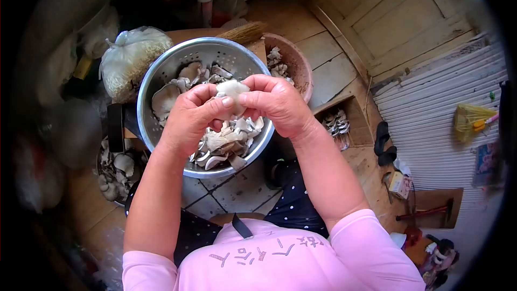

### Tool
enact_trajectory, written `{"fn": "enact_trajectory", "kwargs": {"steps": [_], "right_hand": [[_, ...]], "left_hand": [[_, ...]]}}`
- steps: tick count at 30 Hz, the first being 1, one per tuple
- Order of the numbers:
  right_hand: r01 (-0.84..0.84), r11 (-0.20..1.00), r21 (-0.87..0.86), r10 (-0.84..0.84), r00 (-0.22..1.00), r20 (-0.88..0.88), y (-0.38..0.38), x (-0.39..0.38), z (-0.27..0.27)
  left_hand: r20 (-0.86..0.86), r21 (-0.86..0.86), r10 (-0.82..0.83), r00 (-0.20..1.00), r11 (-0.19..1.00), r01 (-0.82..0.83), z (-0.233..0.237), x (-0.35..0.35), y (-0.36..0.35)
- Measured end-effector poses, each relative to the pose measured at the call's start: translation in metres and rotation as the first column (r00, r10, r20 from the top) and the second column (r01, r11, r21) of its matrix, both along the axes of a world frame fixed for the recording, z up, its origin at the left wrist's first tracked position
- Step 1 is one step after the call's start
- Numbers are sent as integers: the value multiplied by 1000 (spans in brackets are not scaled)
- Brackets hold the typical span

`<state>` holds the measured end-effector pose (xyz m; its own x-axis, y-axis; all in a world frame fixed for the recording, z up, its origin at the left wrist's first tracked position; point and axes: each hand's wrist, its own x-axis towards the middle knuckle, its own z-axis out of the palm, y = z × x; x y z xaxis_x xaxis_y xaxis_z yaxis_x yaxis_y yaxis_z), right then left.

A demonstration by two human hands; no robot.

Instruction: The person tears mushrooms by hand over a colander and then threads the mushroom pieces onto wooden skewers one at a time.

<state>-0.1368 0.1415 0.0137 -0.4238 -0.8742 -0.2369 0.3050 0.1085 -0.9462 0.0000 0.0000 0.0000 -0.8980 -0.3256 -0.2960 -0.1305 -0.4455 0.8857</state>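
Both my hands meet over a large metal colander (144, 121) and pinch one pale oyster mushroom (232, 89) between thumbs and fingers. My left hand (198, 109) grips its left edge, fingers curled. On the opposite edge, my right hand (277, 102) holds it between thumb and forefinger. Below them, the colander contains torn mushroom strips (229, 139) toward the near side. Larger whole mushroom caps (166, 98) lie along its far left inside. Part of the contents is hidden behind my hands.
A pink basin (302, 64) with mushroom bits stands behind right. A cardboard box (353, 113) at the right holds more pieces. Further mushrooms (123, 164) fill a container at left, near a tied plastic bag (134, 56). A straw broom (243, 32) lies behind the colander.
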Motion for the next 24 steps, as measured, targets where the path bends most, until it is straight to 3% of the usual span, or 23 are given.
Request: {"fn": "enact_trajectory", "kwargs": {"steps": [2,5,12,17,24], "right_hand": [[-13,1000,8,13,1000,-2,-3,6,2],[-4,1000,12,5,995,-102,-8,-3,2],[0,1000,30,4,994,-113,-3,0,6],[12,1000,-19,-11,999,48,-3,6,0],[38,999,-33,-30,974,223,-6,12,2]], "left_hand": [[-24,-99,-3,1000,995,1,1,5,-2],[-59,-135,27,998,990,-35,-5,-6,-6],[-69,-163,40,997,985,-51,-4,-3,-1],[-67,61,105,992,993,-101,-6,2,1],[-95,173,116,989,980,-98,-10,5,0]]}}
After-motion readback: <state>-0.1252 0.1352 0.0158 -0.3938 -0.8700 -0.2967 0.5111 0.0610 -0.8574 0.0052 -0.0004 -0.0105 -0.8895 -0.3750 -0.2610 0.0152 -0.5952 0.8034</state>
